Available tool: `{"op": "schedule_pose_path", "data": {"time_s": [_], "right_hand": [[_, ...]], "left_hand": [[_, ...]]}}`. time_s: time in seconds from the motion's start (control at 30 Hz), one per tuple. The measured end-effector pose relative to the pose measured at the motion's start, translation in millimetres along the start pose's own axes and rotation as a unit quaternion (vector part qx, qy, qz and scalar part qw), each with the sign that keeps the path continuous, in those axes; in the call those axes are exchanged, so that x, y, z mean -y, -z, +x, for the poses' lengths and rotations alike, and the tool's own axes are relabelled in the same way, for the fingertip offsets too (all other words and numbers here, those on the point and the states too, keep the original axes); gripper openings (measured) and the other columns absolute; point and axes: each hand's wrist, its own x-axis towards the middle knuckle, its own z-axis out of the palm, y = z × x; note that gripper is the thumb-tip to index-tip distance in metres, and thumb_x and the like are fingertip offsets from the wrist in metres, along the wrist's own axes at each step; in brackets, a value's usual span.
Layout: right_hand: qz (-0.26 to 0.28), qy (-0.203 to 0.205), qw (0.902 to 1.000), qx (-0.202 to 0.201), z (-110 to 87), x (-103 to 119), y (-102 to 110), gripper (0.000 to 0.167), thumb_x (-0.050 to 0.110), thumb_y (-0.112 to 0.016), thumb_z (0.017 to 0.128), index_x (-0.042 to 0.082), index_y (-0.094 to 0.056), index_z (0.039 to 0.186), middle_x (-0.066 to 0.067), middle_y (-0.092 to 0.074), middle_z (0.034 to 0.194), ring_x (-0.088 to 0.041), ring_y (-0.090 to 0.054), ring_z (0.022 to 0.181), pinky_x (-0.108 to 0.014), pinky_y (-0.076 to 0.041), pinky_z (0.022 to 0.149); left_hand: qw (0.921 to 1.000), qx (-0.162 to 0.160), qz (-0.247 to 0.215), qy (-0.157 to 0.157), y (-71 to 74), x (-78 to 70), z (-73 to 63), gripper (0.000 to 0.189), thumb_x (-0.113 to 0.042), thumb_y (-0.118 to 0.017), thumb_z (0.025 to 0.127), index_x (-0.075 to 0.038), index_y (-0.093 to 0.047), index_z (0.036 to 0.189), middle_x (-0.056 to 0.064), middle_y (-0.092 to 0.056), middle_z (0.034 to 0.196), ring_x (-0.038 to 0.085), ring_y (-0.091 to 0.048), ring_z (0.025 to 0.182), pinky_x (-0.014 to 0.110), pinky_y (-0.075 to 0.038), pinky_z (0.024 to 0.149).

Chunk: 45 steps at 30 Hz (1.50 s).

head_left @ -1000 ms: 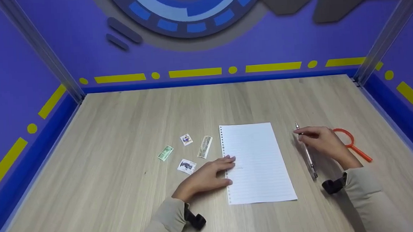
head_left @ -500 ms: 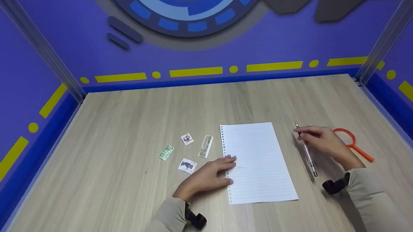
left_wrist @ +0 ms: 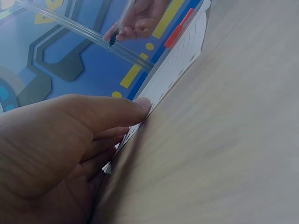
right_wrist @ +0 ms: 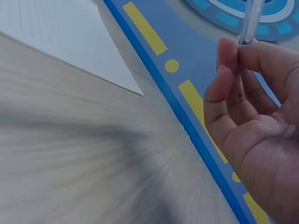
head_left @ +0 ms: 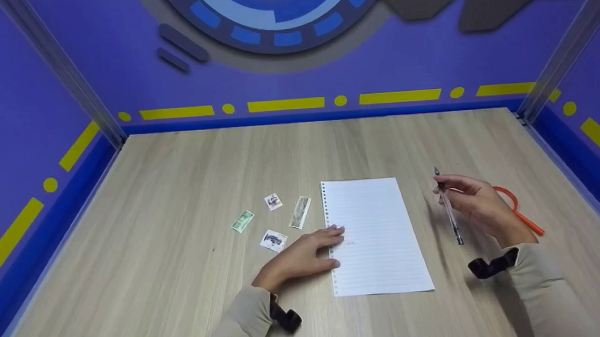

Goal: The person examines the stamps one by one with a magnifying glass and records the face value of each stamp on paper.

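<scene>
My left hand (head_left: 300, 257) rests on the punched left edge of a lined sheet of paper (head_left: 373, 211), fingers and thumb laid out over it. In the left wrist view, the thumb (left_wrist: 140, 107) presses at the row of holes. A faint pencil-like mark shows on the paper by the fingertips. Right of the sheet, my right hand (head_left: 477, 207) pinches a clear pen (head_left: 449, 214) between thumb and fingers, above the table. The pen's tip points away toward the back wall. In the right wrist view, the pen (right_wrist: 252, 21) rises from the pinched fingertips.
Several small stamps lie left of the paper: a green one (head_left: 243, 221), a long one (head_left: 299, 213), one with a dark figure (head_left: 273, 240) and a small one (head_left: 273, 201). An orange magnifying glass (head_left: 527, 222) lies partly hidden behind my right hand. Blue walls enclose the table.
My right hand has lifted the pen off the table and shifted slightly right, now overlapping more of the magnifying glass. The left hand stays on the paper.
</scene>
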Motion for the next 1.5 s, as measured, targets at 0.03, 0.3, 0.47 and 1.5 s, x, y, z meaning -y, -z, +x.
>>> {"op": "schedule_pose_path", "data": {"time_s": [0.03, 0.3, 0.47, 1.5], "right_hand": [[0.016, 0.004, 0.9999, 0.001, 0.1, 0.0, -0.6, 0.036, 0.001, -0.055, 0.095, 0.002, -0.056, 0.131, 0.001, -0.064, 0.112, -0.01, -0.065, 0.101, -0.019, -0.055, 0.086], [0.013, 0.003, 0.9999, 0.004, 3.0, -2.6, -10.7, 0.026, 0.001, -0.054, 0.095, -0.001, -0.055, 0.121, 0.0, -0.067, 0.103, -0.01, -0.065, 0.093, -0.021, -0.057, 0.083], [-0.016, -0.02, 0.9996, -0.009, 5.9, -3.5, -16.7, 0.027, 0.012, -0.058, 0.095, 0.002, -0.052, 0.12, -0.002, -0.066, 0.095, -0.009, -0.065, 0.085, -0.02, -0.057, 0.079], [-0.123, -0.058, 0.9907, -0.006, 14.8, -4.3, -49.2, 0.033, 0.019, -0.065, 0.091, -0.002, -0.053, 0.114, 0.001, -0.067, 0.098, -0.009, -0.063, 0.086, -0.024, -0.056, 0.081]], "left_hand": [[1.0, 0.0, 0.001, -0.001, 0.0, 0.4, 0.2, 0.056, -0.02, -0.065, 0.088, -0.002, -0.049, 0.139, 0.002, -0.04, 0.152, 0.02, -0.03, 0.145, 0.032, -0.023, 0.12], [1.0, 0.001, 0.0, -0.002, 0.2, 1.0, 0.2, 0.056, -0.02, -0.065, 0.088, -0.002, -0.049, 0.139, 0.002, -0.04, 0.152, 0.02, -0.03, 0.145, 0.032, -0.023, 0.12], [0.9999, 0.003, -0.015, 0.004, 0.1, -0.3, -0.6, 0.056, -0.02, -0.065, 0.088, -0.002, -0.049, 0.139, 0.001, -0.039, 0.153, 0.019, -0.028, 0.146, 0.032, -0.023, 0.121], [0.9999, 0.002, -0.011, 0.002, -0.7, 0.2, -0.1, 0.056, -0.019, -0.065, 0.088, -0.002, -0.048, 0.139, 0.002, -0.039, 0.153, 0.02, -0.029, 0.145, 0.033, -0.023, 0.12]]}}
